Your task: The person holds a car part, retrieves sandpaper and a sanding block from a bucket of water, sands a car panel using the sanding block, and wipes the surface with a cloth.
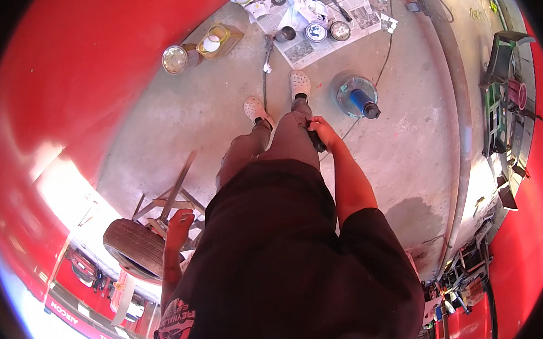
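Nearest: black shirt (298, 246) fills the lower middle of the view. Left grip (180, 223) hangs beside it, near a tyre (131, 245) and a slanting frame (174, 185). Fingers look curled; palm side hidden, so cannot tell how far closed, or whether anything is inside.

Right grip (325, 133): fingers wrapped around a dark object (316, 140), at the right thigh of the trousers (291, 146). One end protrudes toward the shirt; the hand covers much of the rest. Identity not resolved. Handling, by judgement: probably fairly light, being carried one-handed at the side; likely stiff, as the outline does not appear to sag. Surface may be smooth, hence some risk of slipping; fragility unknown. Suggested hold: around the middle, thumb opposing the fingers, protruding end left free.

Farther: clogs (300, 83) on the concrete floor (396, 171). To their right, a blue object (362, 103) over a round base (346, 92); contents not legible.

Farthest: newspaper (298, 57) spread on the floor, bearing a paint-smeared tin (316, 32), a dark cup (285, 34) and crumpled white material (307, 10). Left of it, a yellowish container (231, 43), near the red panel (92, 53).
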`<action>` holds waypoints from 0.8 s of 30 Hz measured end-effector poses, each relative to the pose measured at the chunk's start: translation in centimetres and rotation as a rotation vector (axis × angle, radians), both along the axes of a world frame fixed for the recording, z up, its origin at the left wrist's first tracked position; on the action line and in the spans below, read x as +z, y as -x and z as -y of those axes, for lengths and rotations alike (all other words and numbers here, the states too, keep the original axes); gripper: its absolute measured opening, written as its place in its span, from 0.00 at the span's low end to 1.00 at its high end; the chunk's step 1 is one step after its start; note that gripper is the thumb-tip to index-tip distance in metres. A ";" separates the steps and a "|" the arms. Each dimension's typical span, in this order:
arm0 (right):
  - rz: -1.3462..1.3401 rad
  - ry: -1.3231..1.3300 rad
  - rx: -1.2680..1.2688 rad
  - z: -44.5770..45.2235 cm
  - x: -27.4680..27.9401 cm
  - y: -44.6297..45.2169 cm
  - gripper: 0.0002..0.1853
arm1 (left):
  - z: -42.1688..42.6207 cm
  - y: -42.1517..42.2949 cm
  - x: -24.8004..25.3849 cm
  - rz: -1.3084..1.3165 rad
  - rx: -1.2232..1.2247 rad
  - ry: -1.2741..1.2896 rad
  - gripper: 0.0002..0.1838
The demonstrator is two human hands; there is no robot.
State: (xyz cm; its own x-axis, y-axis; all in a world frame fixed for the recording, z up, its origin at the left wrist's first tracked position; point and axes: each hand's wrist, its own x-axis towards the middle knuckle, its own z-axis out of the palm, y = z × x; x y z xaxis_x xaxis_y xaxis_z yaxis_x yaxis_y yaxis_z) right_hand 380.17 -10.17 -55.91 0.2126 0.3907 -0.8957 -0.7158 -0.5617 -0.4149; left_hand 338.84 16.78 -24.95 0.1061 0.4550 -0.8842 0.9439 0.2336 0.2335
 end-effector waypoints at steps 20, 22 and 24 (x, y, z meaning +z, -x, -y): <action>0.400 0.433 0.163 2.8 -3.5 1.8 0.22 | -0.4 -11.9 3.2 -0.050 -0.189 0.030 0.22; 0.561 0.547 0.106 3.1 -1.8 2.0 0.24 | -0.2 -12.5 3.3 -0.087 -0.188 0.029 0.22; 0.508 0.561 0.084 2.6 -0.5 1.2 0.22 | -0.1 -12.1 3.0 -0.042 -0.192 0.036 0.23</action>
